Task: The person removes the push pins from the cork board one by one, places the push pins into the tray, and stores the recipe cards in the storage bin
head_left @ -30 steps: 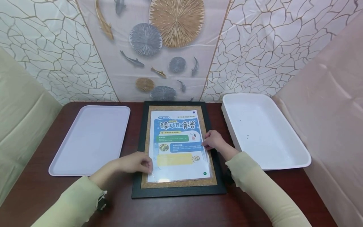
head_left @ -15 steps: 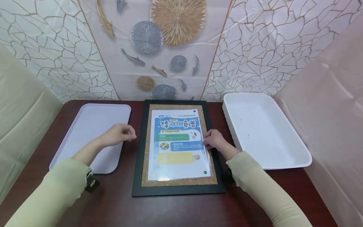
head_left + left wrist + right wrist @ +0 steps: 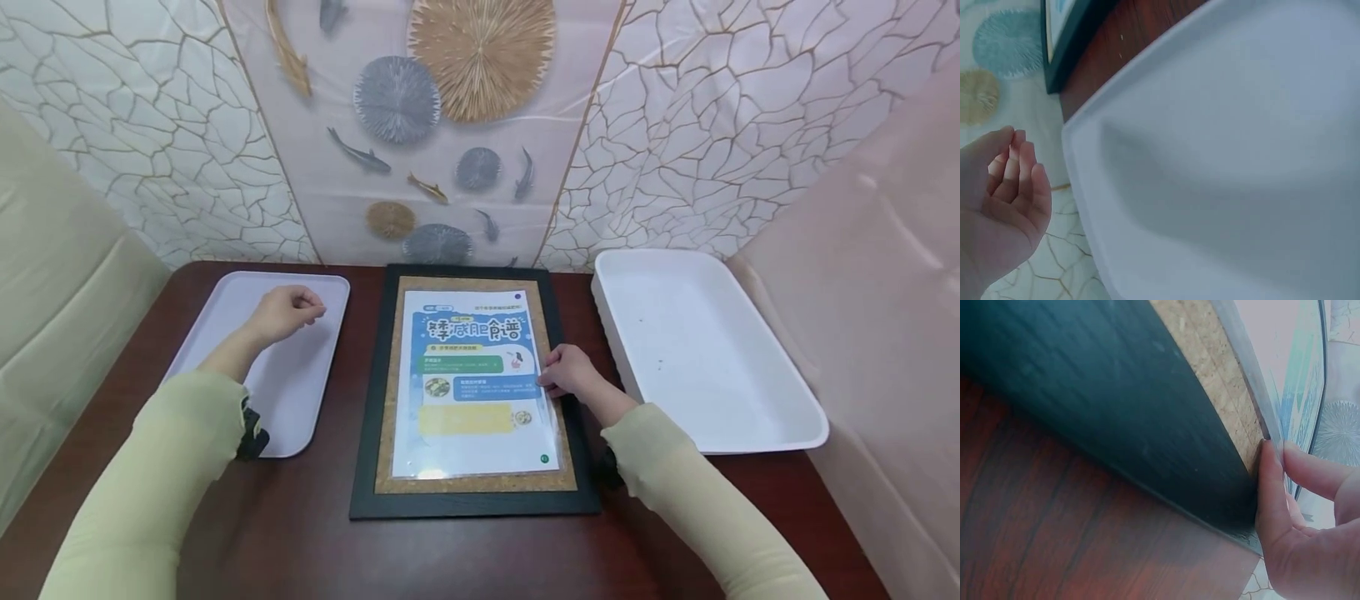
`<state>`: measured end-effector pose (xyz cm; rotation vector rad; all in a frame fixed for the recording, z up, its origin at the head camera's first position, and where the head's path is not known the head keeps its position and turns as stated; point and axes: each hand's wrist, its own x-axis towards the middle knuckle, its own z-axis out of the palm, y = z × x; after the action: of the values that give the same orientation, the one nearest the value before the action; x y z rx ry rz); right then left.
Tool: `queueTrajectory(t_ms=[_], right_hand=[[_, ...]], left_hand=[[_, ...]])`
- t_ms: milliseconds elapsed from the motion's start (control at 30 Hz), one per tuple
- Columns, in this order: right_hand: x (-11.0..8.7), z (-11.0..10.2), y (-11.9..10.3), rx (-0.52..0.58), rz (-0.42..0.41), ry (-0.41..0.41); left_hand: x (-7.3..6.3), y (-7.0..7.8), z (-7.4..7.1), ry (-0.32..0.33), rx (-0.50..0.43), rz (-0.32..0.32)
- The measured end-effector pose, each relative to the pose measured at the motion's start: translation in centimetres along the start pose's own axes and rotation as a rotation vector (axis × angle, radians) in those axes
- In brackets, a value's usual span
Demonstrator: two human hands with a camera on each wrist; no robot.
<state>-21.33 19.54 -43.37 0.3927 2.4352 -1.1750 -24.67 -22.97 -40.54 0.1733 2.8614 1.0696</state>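
Plainly, the glossy sheet (image 3: 476,387) carries big lettering whose last 4 characters I read as 减肥食谱; its finer lines are too small to make out. It lies on a cork board (image 3: 517,482) inside a black frame (image 3: 472,504). My right hand (image 3: 568,372) pinches the sheet's right edge, thumb on 1 face and forefinger on the other. My left hand (image 3: 285,313) hangs over the pale tray (image 3: 292,392), well apart from the sheet, fingers loosely bent with a narrow gap at most. 1 second ago it touched the sheet's lower left corner; my right hand has stayed at its edge.
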Motion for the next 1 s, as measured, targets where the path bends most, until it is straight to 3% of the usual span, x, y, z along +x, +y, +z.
queueTrajectory(t_ms=[300,567,833,1000], right_hand=[[-0.1,0.0,-0.1,-0.006,0.000,0.004],[-0.3,0.0,0.1,-0.008,0.020,0.004],[-0.3,0.1,0.2,-0.001,0.019,0.005],[-0.4,0.0,0.3,-0.002,0.004,0.016]], left_hand=[[0.7,-2.0,0.1,0.105,-0.001,-0.055],[0.8,-4.1,1.0,0.153,-0.006,-0.140],[0.6,-5.4,2.0,0.146,0.013,-0.213],[0.7,-5.4,2.5,0.158,0.017,-0.221]])
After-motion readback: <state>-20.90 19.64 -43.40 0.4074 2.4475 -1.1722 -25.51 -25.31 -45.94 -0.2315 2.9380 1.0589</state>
